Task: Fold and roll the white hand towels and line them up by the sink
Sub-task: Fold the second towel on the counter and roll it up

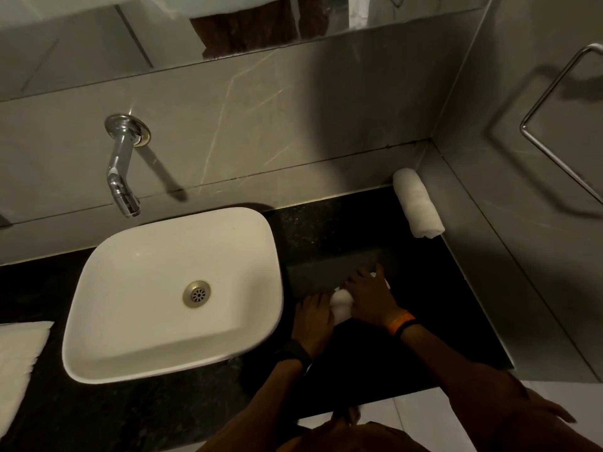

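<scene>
Black counter (329, 230): dark speckled stone, runs across the lower half of the frame, ends at the grey wall on the right.
Sink (98, 347): white rounded-square basin, centre left, sits on top of the counter; metal drain (196, 293) in its middle.
Tap (122, 177): chrome, wall-mounted, above the basin's far edge, spout angled down.
Roll in hand (341, 305): white towel, lower centre, on the counter just right of the sink; only a short stretch shows between the two hands, a sliver more past the right hand's fingers.
Left hand (313, 321): palm down on the roll's left end, fingers curled over it, pressing; dark watch (295, 352) on the wrist.
Right hand (372, 296): flat on the roll, fingers spread and extended toward the wall, not closed around it; orange band (399, 322) and a dark band on the wrist.
Finished roll (417, 203): white, tight, lies on the counter in the far right corner, touching or just beside the side wall, well apart from the hands.
Flat towels (19, 363): white, stacked, at the left edge of the frame, on the counter left of the sink; count unclear.
Rail (554, 89): bent chrome bar on the right wall, upper right.
Mirror (98, 34): along the top of the frame, above the grey tile.
Light: dim, hands partly in shadow.
</scene>
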The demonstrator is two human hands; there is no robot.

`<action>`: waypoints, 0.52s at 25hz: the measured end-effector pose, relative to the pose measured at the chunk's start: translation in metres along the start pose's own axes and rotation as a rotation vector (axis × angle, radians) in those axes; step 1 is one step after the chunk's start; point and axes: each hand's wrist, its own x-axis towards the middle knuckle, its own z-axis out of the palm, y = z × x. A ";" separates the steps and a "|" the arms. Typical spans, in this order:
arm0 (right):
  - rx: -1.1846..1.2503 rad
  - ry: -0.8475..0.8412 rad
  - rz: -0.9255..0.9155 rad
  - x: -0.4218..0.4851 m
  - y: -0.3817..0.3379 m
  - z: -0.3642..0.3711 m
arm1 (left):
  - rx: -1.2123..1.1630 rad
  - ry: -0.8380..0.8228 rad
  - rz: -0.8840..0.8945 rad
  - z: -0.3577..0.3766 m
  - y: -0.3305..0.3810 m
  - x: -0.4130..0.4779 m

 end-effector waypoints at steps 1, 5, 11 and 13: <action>0.015 0.092 0.071 -0.005 0.000 0.001 | -0.036 0.003 -0.030 0.000 -0.003 0.006; 0.535 0.520 0.486 -0.048 -0.027 0.030 | -0.205 -0.003 -0.127 -0.008 0.001 0.020; 1.130 0.456 0.606 -0.029 -0.030 0.039 | -0.631 -0.055 -0.254 -0.002 0.035 0.042; 1.074 0.475 0.631 -0.010 -0.005 0.029 | -0.690 -0.064 -0.257 -0.002 0.044 0.061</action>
